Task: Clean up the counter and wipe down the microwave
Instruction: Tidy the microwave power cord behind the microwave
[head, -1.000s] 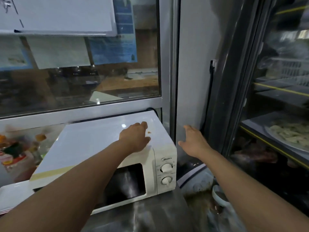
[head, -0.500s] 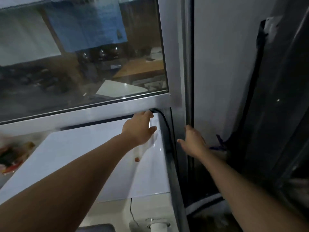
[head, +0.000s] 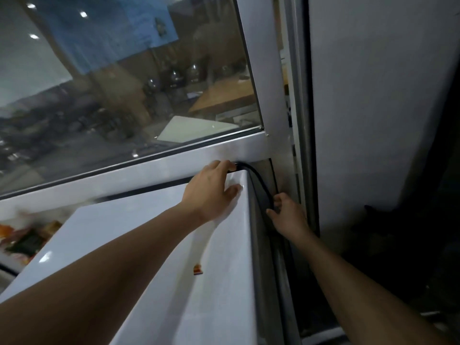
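— What had changed in that last second?

— A second before, the whole white glossy box-shaped microwave [head: 154, 257] showed, dials and door included, with the left hand [head: 211, 192] lying mid-top and the right hand [head: 286, 215] held open in the air off its right side. By this moment the view had closed in on the back right corner of the top, and both hands had gone to the rear.

— Meaning what for the job?

— I judged no wiping had begun: neither hand held a cloth. It looked like groundwork, freeing or checking the thin black power cord [head: 258, 185] behind the oven.

— And the hands themselves?

— The left lay flat on the top at that back right corner, thumb on the surface, fingertips hooked over the rear edge where the cord came out under the grey metal window frame [head: 149, 170]. The right was down in the gap along the microwave's right side, fingers curled at the cord; whether it truly gripped it I could not tell.

— Anything still on top?

— A small orange scrap [head: 198, 269] near the right edge, nearer the front, well apart from both hands.
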`<state>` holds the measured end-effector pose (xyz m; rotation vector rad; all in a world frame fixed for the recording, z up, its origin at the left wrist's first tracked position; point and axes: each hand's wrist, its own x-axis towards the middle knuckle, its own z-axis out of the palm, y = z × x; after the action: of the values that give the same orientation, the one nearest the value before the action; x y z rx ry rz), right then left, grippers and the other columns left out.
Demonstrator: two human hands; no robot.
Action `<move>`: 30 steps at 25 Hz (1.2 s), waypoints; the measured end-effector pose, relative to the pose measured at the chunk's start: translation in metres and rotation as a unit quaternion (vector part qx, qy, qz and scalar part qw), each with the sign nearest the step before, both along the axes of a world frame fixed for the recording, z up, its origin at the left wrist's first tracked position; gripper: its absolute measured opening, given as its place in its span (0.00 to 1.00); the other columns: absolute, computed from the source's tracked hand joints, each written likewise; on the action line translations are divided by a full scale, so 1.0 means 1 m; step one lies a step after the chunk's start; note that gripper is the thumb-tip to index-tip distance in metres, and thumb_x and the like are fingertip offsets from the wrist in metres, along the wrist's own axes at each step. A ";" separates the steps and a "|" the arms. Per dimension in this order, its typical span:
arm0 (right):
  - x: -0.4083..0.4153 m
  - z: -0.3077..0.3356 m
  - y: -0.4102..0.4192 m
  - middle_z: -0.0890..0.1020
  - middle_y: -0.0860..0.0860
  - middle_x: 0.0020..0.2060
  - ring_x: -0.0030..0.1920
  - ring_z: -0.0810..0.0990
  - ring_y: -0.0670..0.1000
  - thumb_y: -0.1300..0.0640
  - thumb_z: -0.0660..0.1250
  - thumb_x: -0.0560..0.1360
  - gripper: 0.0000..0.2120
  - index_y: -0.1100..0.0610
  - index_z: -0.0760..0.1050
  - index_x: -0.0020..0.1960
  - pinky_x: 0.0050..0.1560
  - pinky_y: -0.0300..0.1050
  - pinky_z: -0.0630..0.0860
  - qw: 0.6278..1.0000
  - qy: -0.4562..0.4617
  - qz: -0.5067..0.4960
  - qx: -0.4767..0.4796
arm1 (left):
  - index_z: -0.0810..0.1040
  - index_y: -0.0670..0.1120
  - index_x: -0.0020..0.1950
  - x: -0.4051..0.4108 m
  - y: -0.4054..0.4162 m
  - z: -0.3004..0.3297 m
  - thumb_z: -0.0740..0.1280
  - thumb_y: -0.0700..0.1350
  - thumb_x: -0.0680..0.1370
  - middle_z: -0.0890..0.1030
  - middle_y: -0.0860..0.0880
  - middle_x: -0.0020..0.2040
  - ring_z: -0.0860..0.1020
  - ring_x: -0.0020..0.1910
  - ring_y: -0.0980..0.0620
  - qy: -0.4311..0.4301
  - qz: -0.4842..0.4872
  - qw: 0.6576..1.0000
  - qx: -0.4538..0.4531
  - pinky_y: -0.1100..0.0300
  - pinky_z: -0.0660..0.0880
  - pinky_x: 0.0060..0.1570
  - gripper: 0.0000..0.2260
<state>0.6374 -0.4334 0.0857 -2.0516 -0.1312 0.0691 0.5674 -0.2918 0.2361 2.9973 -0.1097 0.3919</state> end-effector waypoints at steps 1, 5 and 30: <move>0.002 -0.003 0.002 0.79 0.58 0.58 0.59 0.77 0.56 0.59 0.68 0.75 0.18 0.62 0.71 0.63 0.57 0.42 0.71 1.000 0.002 -0.005 0.000 | 0.70 0.48 0.66 0.001 0.000 -0.001 0.64 0.51 0.77 0.74 0.47 0.63 0.74 0.62 0.46 -0.003 -0.002 1.000 -0.002 0.50 0.73 0.57 0.18; 0.004 -0.013 -0.002 0.81 0.62 0.43 0.45 0.79 0.57 0.62 0.63 0.77 0.06 0.63 0.74 0.43 0.37 0.40 0.64 1.000 -0.005 -0.002 -0.009 | 0.70 0.48 0.65 0.003 -0.003 -0.002 0.64 0.51 0.77 0.75 0.47 0.63 0.74 0.60 0.46 -0.004 -0.012 1.000 -0.002 0.50 0.74 0.56 0.18; -0.045 0.162 -0.092 0.76 0.45 0.36 0.36 0.73 0.40 0.61 0.66 0.75 0.04 0.55 0.79 0.47 0.33 0.29 0.65 0.991 -0.105 -0.041 -0.070 | 0.78 0.49 0.51 0.036 -0.079 0.036 0.64 0.47 0.77 0.80 0.48 0.47 0.78 0.47 0.48 -0.013 -0.110 0.993 -0.027 0.57 0.71 0.40 0.05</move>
<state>0.5928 -0.5257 0.2478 -2.1990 -0.1771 -0.1930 0.6032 -0.3707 0.2722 2.8864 -0.4214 0.4013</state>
